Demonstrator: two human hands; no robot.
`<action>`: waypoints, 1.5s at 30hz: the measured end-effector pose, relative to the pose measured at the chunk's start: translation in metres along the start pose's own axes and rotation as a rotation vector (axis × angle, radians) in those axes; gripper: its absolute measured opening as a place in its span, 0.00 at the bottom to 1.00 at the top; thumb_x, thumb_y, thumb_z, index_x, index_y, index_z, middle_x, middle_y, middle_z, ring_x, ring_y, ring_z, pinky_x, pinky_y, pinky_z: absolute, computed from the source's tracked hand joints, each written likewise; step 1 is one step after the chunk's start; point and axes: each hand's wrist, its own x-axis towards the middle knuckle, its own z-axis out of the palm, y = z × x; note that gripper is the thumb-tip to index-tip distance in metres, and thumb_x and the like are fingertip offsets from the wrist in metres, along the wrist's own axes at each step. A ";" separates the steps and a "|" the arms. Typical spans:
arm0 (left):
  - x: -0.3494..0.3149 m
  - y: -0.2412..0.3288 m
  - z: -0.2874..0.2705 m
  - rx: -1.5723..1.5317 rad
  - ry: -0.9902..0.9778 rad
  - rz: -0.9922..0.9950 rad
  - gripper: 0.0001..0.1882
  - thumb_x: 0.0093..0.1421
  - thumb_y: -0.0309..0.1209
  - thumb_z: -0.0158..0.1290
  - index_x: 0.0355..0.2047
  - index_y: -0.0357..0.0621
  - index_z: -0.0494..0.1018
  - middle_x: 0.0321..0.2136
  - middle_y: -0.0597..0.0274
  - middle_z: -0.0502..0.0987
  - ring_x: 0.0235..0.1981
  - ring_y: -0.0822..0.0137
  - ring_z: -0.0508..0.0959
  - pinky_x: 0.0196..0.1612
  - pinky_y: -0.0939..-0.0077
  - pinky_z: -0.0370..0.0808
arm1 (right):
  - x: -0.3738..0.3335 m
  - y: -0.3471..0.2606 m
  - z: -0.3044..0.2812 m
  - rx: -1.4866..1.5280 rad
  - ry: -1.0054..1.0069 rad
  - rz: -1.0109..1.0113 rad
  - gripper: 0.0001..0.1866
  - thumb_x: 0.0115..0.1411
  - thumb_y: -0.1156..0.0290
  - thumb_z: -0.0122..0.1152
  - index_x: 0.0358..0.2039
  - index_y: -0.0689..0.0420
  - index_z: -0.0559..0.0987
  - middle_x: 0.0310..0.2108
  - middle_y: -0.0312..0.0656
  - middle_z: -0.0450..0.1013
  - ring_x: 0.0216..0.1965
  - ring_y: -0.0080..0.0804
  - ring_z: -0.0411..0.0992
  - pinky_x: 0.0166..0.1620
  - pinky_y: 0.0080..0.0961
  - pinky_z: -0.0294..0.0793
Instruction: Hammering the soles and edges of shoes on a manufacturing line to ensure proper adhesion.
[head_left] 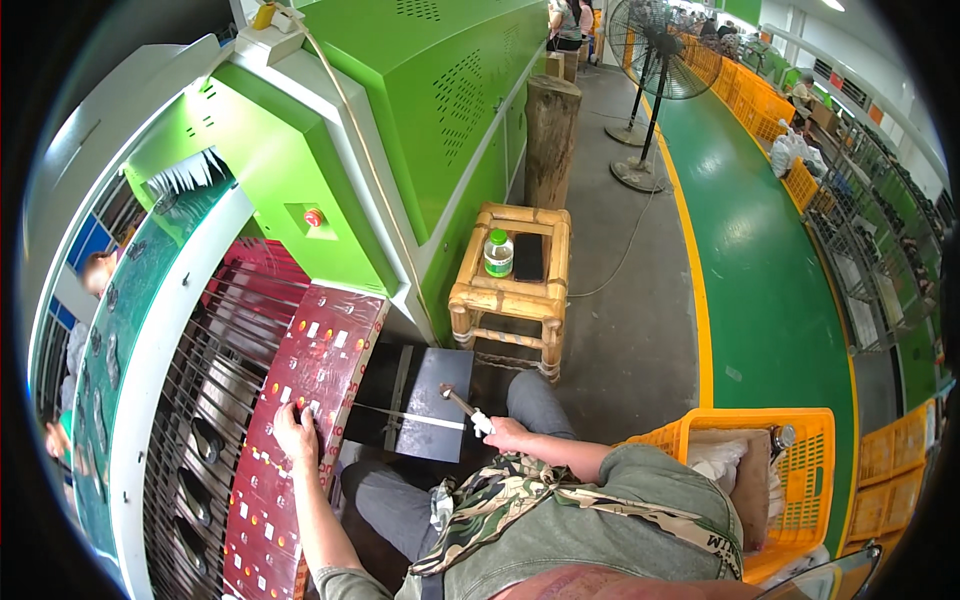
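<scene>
On the red board (262, 478), inside its right edge, left hand (297, 437) rests, grip indeterminate; right hand (509, 434) clasps a tool (459, 401), apparently unapplied.

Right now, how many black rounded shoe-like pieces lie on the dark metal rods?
3, left of the red patterned board: the upper black piece nearest your left hand, the middle one below, the lower one beneath. Others may be hidden.
</scene>
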 end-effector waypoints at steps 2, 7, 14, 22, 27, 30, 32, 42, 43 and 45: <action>0.000 -0.002 0.001 -0.002 -0.002 0.004 0.19 0.56 0.34 0.62 0.44 0.35 0.77 0.46 0.46 0.79 0.51 0.47 0.76 0.59 0.57 0.70 | -0.001 -0.001 -0.001 0.024 -0.013 -0.001 0.17 0.57 0.63 0.61 0.44 0.60 0.75 0.25 0.46 0.78 0.21 0.37 0.78 0.28 0.36 0.78; 0.000 -0.004 0.004 0.007 0.011 0.013 0.19 0.55 0.34 0.62 0.44 0.35 0.77 0.45 0.47 0.79 0.51 0.47 0.76 0.59 0.56 0.70 | 0.001 -0.001 0.000 0.011 -0.011 0.007 0.17 0.57 0.63 0.61 0.44 0.59 0.75 0.24 0.45 0.78 0.21 0.36 0.78 0.27 0.36 0.78; 0.001 -0.002 0.002 -0.005 0.000 0.017 0.18 0.56 0.34 0.62 0.43 0.36 0.77 0.45 0.47 0.79 0.51 0.47 0.76 0.58 0.56 0.70 | 0.004 0.005 0.002 0.008 -0.004 -0.017 0.17 0.58 0.63 0.61 0.44 0.59 0.75 0.23 0.45 0.77 0.20 0.35 0.78 0.26 0.36 0.78; -0.001 -0.003 0.002 0.022 0.006 0.019 0.19 0.56 0.34 0.62 0.44 0.35 0.77 0.45 0.47 0.79 0.51 0.47 0.76 0.59 0.56 0.70 | 0.004 0.002 0.001 0.009 -0.008 -0.001 0.17 0.57 0.64 0.63 0.44 0.59 0.75 0.24 0.45 0.78 0.19 0.35 0.77 0.25 0.35 0.78; 0.000 -0.002 0.003 0.018 0.005 0.017 0.19 0.56 0.34 0.62 0.44 0.35 0.77 0.46 0.46 0.79 0.52 0.47 0.76 0.59 0.56 0.70 | 0.001 0.003 0.000 0.024 -0.014 -0.011 0.17 0.58 0.63 0.63 0.43 0.60 0.74 0.24 0.45 0.77 0.19 0.34 0.78 0.25 0.34 0.78; -0.001 -0.003 0.002 0.016 -0.001 0.005 0.19 0.56 0.34 0.62 0.43 0.34 0.77 0.46 0.46 0.79 0.52 0.47 0.76 0.59 0.56 0.70 | -0.001 -0.001 -0.001 0.016 -0.021 -0.013 0.17 0.58 0.62 0.62 0.43 0.60 0.74 0.24 0.45 0.77 0.19 0.34 0.77 0.25 0.34 0.78; -0.001 -0.003 0.002 0.011 -0.001 0.009 0.19 0.56 0.34 0.62 0.43 0.34 0.77 0.46 0.46 0.79 0.51 0.47 0.76 0.59 0.56 0.70 | -0.002 -0.003 -0.002 -0.005 -0.017 0.005 0.18 0.59 0.62 0.62 0.44 0.61 0.74 0.24 0.45 0.77 0.19 0.34 0.77 0.25 0.34 0.78; 0.000 0.001 -0.001 -0.007 0.002 0.015 0.18 0.56 0.34 0.62 0.43 0.34 0.77 0.46 0.46 0.79 0.51 0.47 0.76 0.58 0.56 0.70 | 0.004 0.003 0.001 -0.004 -0.011 -0.026 0.17 0.59 0.63 0.62 0.44 0.60 0.74 0.24 0.44 0.77 0.19 0.33 0.77 0.24 0.33 0.78; 0.000 -0.001 0.000 -0.001 0.005 0.021 0.18 0.56 0.34 0.62 0.43 0.34 0.77 0.46 0.45 0.79 0.51 0.47 0.76 0.59 0.56 0.70 | 0.004 0.002 0.002 -0.012 -0.015 -0.009 0.17 0.59 0.63 0.62 0.44 0.60 0.74 0.24 0.44 0.77 0.19 0.33 0.77 0.24 0.33 0.78; 0.000 0.000 0.000 0.004 0.006 0.027 0.18 0.56 0.34 0.62 0.43 0.34 0.77 0.46 0.45 0.79 0.51 0.47 0.76 0.59 0.56 0.70 | 0.003 0.001 0.001 -0.019 -0.017 0.011 0.17 0.59 0.64 0.62 0.43 0.60 0.74 0.24 0.44 0.77 0.19 0.33 0.77 0.24 0.33 0.78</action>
